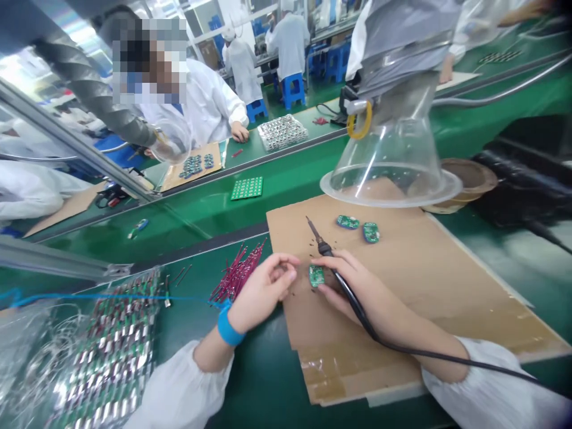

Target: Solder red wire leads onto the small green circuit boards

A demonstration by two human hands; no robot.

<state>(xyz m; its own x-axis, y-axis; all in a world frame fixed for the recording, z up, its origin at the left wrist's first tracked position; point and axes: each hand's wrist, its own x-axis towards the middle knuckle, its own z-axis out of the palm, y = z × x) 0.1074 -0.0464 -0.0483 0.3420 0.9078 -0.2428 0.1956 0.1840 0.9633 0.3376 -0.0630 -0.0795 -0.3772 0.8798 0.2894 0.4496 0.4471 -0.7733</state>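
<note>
Holding the soldering iron [322,247] in my right hand [357,286], head view, tip pointing away from me, my fingers closed around the grip. My left hand [261,295], blue wrist strap [230,325] on, is half curled with nothing visible in it, its fingertips [286,268] just beside the green circuit board [316,276]. The board lies flat on a cardboard sheet [402,286], between my hands. My right fingers reach its lower edge; I cannot tell whether they press on it. Two more boards [358,226] lie further up, near a clear plastic fume hood [388,173]. Dark solder specks [295,295] dot the cardboard nearby.

Risks, my judgement: the iron sits close to my left fingers, so a careless swing could burn them. The cord [370,325] runs along my right forearm; a snag could pull the iron sideways. If not pinned, the board could skid when nudged, and loose specks could short its pads.

Edges: the red wires [236,274] stand just past my left hand on the green bench [268,381], limiting moves that way. Cardboard extends well right of my right hand.
</note>
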